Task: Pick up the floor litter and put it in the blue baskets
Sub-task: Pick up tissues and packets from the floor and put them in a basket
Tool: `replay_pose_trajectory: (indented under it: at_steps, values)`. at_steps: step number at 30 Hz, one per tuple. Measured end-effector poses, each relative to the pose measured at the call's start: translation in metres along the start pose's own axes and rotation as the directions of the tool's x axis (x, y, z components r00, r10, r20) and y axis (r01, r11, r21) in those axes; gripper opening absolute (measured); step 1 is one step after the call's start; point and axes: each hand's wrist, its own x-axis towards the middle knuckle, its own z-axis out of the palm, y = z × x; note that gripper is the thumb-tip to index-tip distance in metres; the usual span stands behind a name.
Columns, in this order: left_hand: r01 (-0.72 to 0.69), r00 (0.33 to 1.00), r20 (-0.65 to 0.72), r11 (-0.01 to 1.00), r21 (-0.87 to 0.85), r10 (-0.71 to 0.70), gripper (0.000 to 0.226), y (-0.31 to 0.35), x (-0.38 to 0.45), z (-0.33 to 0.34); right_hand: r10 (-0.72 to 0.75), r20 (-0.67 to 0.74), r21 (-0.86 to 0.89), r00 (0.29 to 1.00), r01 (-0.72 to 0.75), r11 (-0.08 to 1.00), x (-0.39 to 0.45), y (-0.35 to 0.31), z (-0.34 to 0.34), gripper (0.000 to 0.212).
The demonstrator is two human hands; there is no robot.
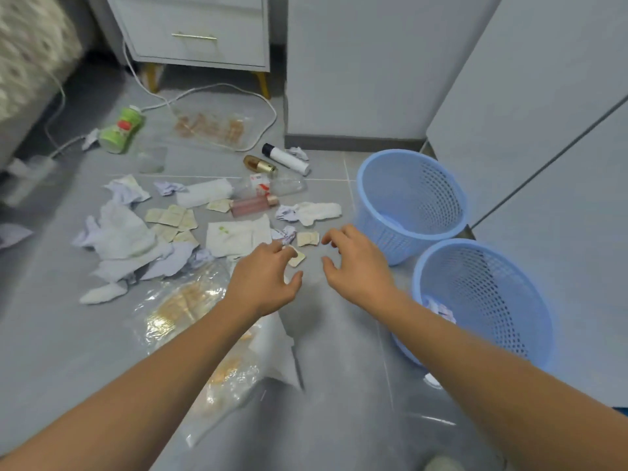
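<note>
Litter covers the grey floor: crumpled tissues [122,232], small beige packets [171,217], a pink bottle [253,205], a gold bottle [260,164], a white tube [285,158] and a green bottle [121,130]. Two blue baskets stand at the right, the far basket [411,202] and the near basket [482,300], which holds a scrap of paper. My left hand [268,280] hovers with loosely curled fingers over a beige packet [296,258], holding nothing. My right hand [356,260] reaches beside it, fingers spread and empty, near another packet [307,239].
A white nightstand [197,32] with yellow legs stands at the back, a white cable [217,88] looping in front of it. Grey cabinet walls [353,69] rise behind the baskets. Clear plastic bags [190,307] lie under my left forearm. A bed edge is at far left.
</note>
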Motion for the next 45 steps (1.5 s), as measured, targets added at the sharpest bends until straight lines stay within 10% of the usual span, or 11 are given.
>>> replay_pose_trajectory:
  at_steps: [7,18,26,34,45]
  values:
    - [0.158,0.976,0.144,0.986,0.052,-0.163,0.044,-0.055,-0.002,0.072,0.038,0.236,-0.082,0.971,-0.019,0.996,0.026,0.009,0.088,0.035]
    - [0.017,1.0,-0.004,0.995,0.102,-0.017,0.02,-0.056,0.021,0.15,0.006,0.513,-0.116,0.858,0.063,0.991,0.055,0.039,0.157,0.068]
    - [-0.215,0.977,0.029,0.965,0.15,0.213,0.01,-0.053,0.017,0.155,-0.095,0.33,-0.256,0.939,0.186,0.949,0.029,0.07,0.154,0.031]
    - [-0.066,0.998,0.019,0.972,0.224,0.064,0.026,-0.046,0.014,0.15,0.069,0.274,-0.134,0.959,-0.033,0.99,0.012,0.084,0.145,0.049]
    - [-0.163,0.984,-0.029,0.963,0.214,0.173,0.034,-0.043,0.009,0.123,0.102,0.179,-0.113,0.978,-0.083,0.99,-0.006,0.081,0.14,0.006]
